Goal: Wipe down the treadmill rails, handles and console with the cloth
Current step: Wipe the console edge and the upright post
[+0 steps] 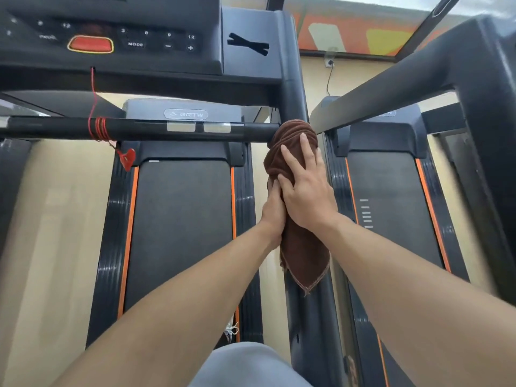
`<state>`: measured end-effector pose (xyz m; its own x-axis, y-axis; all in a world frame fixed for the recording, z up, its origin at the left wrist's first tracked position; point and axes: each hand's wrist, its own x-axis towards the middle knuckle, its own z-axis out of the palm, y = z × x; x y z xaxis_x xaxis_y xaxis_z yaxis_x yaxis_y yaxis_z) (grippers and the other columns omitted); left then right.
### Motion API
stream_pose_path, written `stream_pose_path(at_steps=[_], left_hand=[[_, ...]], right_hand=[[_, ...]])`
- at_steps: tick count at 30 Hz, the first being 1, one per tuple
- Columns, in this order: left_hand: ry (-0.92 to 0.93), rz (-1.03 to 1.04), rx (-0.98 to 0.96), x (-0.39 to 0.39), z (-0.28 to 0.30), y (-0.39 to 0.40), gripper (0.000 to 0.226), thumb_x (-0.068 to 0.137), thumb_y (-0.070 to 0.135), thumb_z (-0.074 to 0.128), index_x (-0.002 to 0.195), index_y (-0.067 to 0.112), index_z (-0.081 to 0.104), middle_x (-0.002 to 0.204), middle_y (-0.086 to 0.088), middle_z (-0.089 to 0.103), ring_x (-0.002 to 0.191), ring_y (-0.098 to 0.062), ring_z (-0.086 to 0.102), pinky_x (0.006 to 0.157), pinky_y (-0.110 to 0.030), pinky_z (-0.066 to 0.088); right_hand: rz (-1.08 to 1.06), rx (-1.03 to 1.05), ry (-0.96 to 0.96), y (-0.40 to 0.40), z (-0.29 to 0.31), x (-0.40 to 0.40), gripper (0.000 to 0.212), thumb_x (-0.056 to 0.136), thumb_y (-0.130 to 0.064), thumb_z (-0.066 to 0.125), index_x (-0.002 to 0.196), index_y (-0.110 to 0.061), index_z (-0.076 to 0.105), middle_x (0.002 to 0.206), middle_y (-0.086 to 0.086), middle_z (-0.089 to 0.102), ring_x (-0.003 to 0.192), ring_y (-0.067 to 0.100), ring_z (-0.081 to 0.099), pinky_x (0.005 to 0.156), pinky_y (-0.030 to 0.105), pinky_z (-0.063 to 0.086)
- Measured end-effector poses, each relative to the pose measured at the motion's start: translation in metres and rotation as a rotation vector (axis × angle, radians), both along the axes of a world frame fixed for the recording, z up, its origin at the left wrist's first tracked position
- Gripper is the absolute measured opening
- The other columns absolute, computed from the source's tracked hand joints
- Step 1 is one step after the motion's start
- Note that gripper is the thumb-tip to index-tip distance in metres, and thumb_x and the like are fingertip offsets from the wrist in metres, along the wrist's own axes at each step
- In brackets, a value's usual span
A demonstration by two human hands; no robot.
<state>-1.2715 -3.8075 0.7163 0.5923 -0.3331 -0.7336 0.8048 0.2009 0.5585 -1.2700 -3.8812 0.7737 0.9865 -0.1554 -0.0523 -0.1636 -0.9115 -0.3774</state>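
Brown cloth (293, 169) bunched around right rail (312, 317), near crossbar (139, 129), one stitched corner hanging; right hand (305, 191) pressing cloth, fingers spread wide; left hand (275, 210) gripping cloth from beside

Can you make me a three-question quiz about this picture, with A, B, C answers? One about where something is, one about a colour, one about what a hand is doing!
1. Where is the cloth?
A. on the console
B. round the right side rail
C. on the belt

2. What colour is the safety clip?
A. red
B. blue
C. green

3. What is the right hand doing?
A. hanging free
B. pressing a button
C. pressing on the cloth

Answers: 1 B, the cloth wraps the rail by the crossbar. 2 A, it dangles red from a red cord. 3 C, its fingers lie spread on the cloth.
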Motion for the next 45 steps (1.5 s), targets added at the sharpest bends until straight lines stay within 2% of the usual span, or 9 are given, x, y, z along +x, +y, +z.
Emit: stream_pose_path(at_steps=[7,11,16,20,27,32,35,40,45], left_hand=[[0.245,-0.015,-0.025,0.035,-0.046,0.001,0.113,0.053,0.103,0.053,0.132,0.025,0.068,0.124,-0.014,0.072,0.115,-0.034,0.068,0.105,-0.054,0.050],[0.234,0.080,-0.074,0.026,-0.019,0.009,0.080,0.083,0.078,0.061,0.130,0.014,0.069,0.121,-0.016,0.072,0.110,-0.034,0.070,0.106,-0.054,0.050],[-0.094,0.383,0.404,0.009,0.023,0.016,0.025,0.102,0.042,0.055,0.110,0.019,0.063,0.107,-0.004,0.070,0.096,-0.024,0.067,0.091,-0.042,0.057],[-0.308,0.447,0.466,-0.025,0.058,0.018,0.017,0.096,0.039,0.063,0.087,0.025,0.067,0.098,0.002,0.074,0.095,-0.020,0.071,0.094,-0.045,0.057],[-0.522,0.229,0.519,-0.134,0.103,-0.017,0.023,0.095,0.042,0.067,0.110,0.026,0.069,0.101,0.009,0.073,0.098,-0.011,0.068,0.096,-0.035,0.054],[-0.586,0.060,0.483,-0.200,0.122,-0.055,0.033,0.105,0.040,0.052,0.134,0.026,0.060,0.118,0.011,0.065,0.116,-0.015,0.058,0.109,-0.038,0.045],[-0.623,-0.082,0.397,-0.215,0.127,-0.071,0.019,0.103,0.037,0.056,0.118,0.040,0.066,0.116,0.012,0.070,0.114,-0.014,0.063,0.108,-0.040,0.048],[-0.602,-0.281,0.217,-0.217,0.136,-0.104,0.020,0.090,0.033,0.064,0.106,0.034,0.075,0.108,0.000,0.077,0.109,-0.024,0.069,0.104,-0.050,0.051],[-0.592,-0.240,0.169,-0.193,0.140,-0.142,0.018,0.095,0.017,0.060,0.093,0.031,0.072,0.093,0.002,0.074,0.090,-0.019,0.068,0.070,-0.029,0.054]], right_hand=[[-0.030,0.140,0.021,-0.015,-0.002,0.045,0.051,0.106,-0.039,0.044,0.155,-0.051,0.034,0.170,-0.021,0.003,0.158,0.019,0.000,0.121,0.047,0.024],[-0.032,0.186,-0.009,-0.018,0.000,0.052,0.065,0.105,-0.038,0.045,0.162,-0.041,0.015,0.170,-0.018,0.007,0.158,0.021,0.007,0.122,0.047,0.024],[-0.077,0.162,-0.056,-0.014,0.003,0.031,0.057,0.105,-0.040,0.045,0.160,-0.034,0.029,0.168,-0.014,0.019,0.152,0.019,0.021,0.116,0.045,0.032],[-0.122,0.284,-0.118,-0.013,0.000,-0.033,0.043,0.105,-0.034,0.050,0.148,-0.035,0.049,0.156,-0.016,0.037,0.138,0.019,0.038,0.103,0.040,0.040],[-0.364,0.683,-0.059,-0.049,-0.014,-0.193,0.016,0.097,-0.021,0.065,0.113,-0.023,0.064,0.105,-0.006,0.068,0.101,0.019,0.065,0.086,0.031,0.050],[-0.400,0.950,0.310,-0.103,-0.015,-0.261,0.111,0.074,-0.037,0.090,0.156,-0.043,0.016,0.116,-0.003,0.068,0.107,0.016,0.069,0.094,0.036,0.055],[-0.304,0.857,0.414,-0.142,-0.021,-0.287,0.141,0.050,-0.047,0.098,0.155,-0.054,0.004,0.133,-0.008,0.066,0.120,0.016,0.065,0.101,0.042,0.054],[-0.184,0.527,0.378,-0.184,0.010,-0.305,0.056,0.064,-0.034,0.096,0.108,-0.035,0.062,0.114,-0.007,0.054,0.116,0.019,0.049,0.092,0.032,0.046],[-0.249,0.667,0.363,-0.222,0.050,-0.313,0.045,0.073,-0.037,0.091,0.109,-0.035,0.064,0.108,-0.011,0.072,0.102,0.009,0.067,0.090,0.035,0.055]])
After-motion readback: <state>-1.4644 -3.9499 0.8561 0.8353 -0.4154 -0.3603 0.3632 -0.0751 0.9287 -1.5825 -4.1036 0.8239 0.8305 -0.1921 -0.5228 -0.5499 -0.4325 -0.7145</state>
